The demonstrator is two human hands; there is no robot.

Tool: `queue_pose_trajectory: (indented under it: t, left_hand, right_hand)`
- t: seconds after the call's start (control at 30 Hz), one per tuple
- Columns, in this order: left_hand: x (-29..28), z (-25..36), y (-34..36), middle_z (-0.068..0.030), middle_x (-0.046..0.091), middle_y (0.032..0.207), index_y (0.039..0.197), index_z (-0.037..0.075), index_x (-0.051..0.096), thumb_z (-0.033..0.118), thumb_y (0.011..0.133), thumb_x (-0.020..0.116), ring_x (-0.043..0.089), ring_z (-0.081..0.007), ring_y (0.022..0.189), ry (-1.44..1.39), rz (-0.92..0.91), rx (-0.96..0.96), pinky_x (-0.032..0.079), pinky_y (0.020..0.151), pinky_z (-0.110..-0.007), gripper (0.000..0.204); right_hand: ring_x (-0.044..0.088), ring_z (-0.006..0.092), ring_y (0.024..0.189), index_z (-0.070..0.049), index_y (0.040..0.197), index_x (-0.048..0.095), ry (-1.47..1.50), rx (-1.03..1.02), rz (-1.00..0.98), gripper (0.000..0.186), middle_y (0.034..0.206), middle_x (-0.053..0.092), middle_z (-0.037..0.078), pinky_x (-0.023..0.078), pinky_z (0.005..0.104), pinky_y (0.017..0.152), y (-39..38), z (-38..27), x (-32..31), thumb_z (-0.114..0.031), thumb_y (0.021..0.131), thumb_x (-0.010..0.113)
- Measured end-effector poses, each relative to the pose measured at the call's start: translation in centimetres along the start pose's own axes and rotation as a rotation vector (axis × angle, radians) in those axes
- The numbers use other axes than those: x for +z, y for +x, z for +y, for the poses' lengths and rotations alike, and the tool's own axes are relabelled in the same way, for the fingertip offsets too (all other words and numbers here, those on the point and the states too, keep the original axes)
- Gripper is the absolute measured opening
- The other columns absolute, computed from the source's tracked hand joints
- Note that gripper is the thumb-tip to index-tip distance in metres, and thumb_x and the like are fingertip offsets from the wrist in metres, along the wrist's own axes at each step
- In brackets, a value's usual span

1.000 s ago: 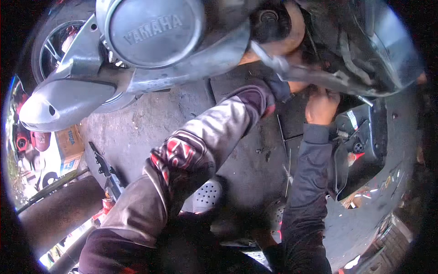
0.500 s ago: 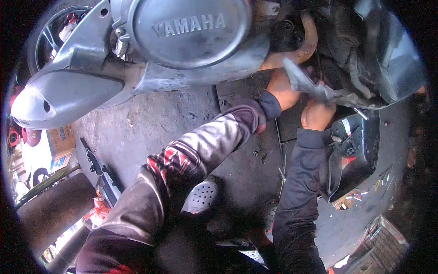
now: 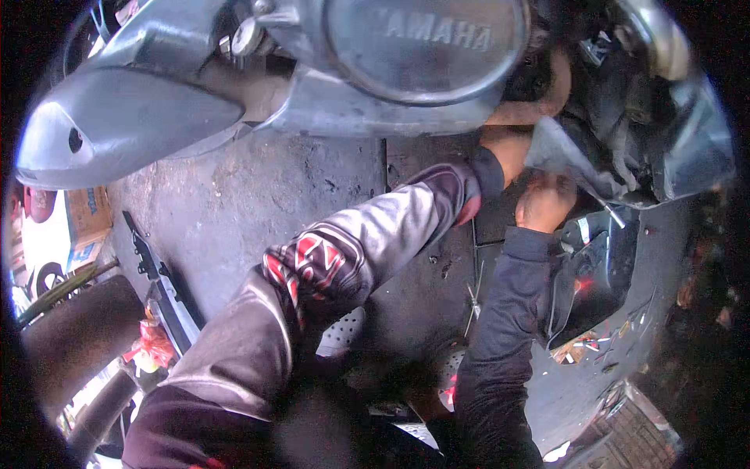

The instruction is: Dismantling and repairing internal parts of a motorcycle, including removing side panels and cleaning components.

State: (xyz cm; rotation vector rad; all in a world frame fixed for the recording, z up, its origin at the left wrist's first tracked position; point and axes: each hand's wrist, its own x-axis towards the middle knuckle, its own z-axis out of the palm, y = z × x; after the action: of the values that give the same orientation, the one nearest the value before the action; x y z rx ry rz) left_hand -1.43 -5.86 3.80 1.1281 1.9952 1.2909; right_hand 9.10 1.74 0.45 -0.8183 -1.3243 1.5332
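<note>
A smooth, tapering grey plastic panel [image 3: 553,148] sits beneath the motorcycle [image 3: 422,47] toward the right edge of the floor [image 3: 266,187], left hand [image 3: 508,152] partly behind, right hand [image 3: 545,203] below, their openness and grip impossible to tell.

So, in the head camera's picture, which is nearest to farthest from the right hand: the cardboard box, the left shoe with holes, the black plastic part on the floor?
From the right hand, as the head view shows it:
1. Black plastic part: just below, slightly right.
2. Left shoe: lower, to the left.
3. Cardboard box: far left.
</note>
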Motion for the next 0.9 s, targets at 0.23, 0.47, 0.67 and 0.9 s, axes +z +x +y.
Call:
queue_pose_trajectory:
  t: [0.23, 0.47, 0.67, 0.9]
  left_hand:
    - [1.0, -1.7, 0.9, -0.0199, 0.064, 0.101, 0.097, -0.001, 0.065, 0.007, 0.083, 0.052, 0.06, -0.0338, 0.096, -0.067, 0.103, 0.261, 0.047, 0.081, -0.038, 0.021]
    - [3.4, -2.9, 1.5, -0.0202, 0.066, 0.1, 0.098, 0.001, 0.068, 0.011, 0.082, 0.055, 0.062, -0.0321, 0.094, -0.061, 0.515, 0.457, 0.048, 0.08, -0.037, 0.022]
    - [3.6, -4.7, 3.0, -0.0194, 0.067, 0.097, 0.09, 0.002, 0.071, 0.014, 0.076, 0.062, 0.063, -0.0336, 0.094, 0.351, 0.243, 0.452, 0.049, 0.081, -0.04, 0.02]
    - [4.9, -6.9, 4.8, -0.0197, 0.067, 0.095, 0.089, 0.004, 0.071, 0.007, 0.066, 0.068, 0.063, -0.0346, 0.095, 0.209, 0.396, 0.582, 0.05, 0.081, -0.041, 0.024]
  right_hand:
    - [0.053, 0.0126, 0.068, 0.001, 0.106, 0.054, -0.047, 0.038, 0.04, 0.021, 0.085, 0.057, 0.006, 0.044, 0.0238, 0.058, 0.3, 0.2, -0.5, -0.002, 0.085, 0.057]
    - [0.058, 0.02, 0.08, 0.004, 0.102, 0.054, -0.138, -0.053, 0.082, 0.021, 0.093, 0.058, 0.01, 0.048, 0.0314, 0.069, 0.0, -0.2, -0.1, -0.003, 0.083, 0.056]
    - [0.06, 0.0206, 0.083, 0.004, 0.107, 0.058, -0.23, -0.124, -0.086, 0.027, 0.101, 0.062, 0.012, 0.05, 0.0296, 0.07, 1.0, 1.7, -3.3, 0.001, 0.08, 0.062]
    - [0.059, 0.0174, 0.076, 0.001, 0.104, 0.06, -0.122, -0.027, 0.024, 0.022, 0.097, 0.063, 0.011, 0.048, 0.0257, 0.063, -1.2, -0.7, 0.3, -0.006, 0.084, 0.06]
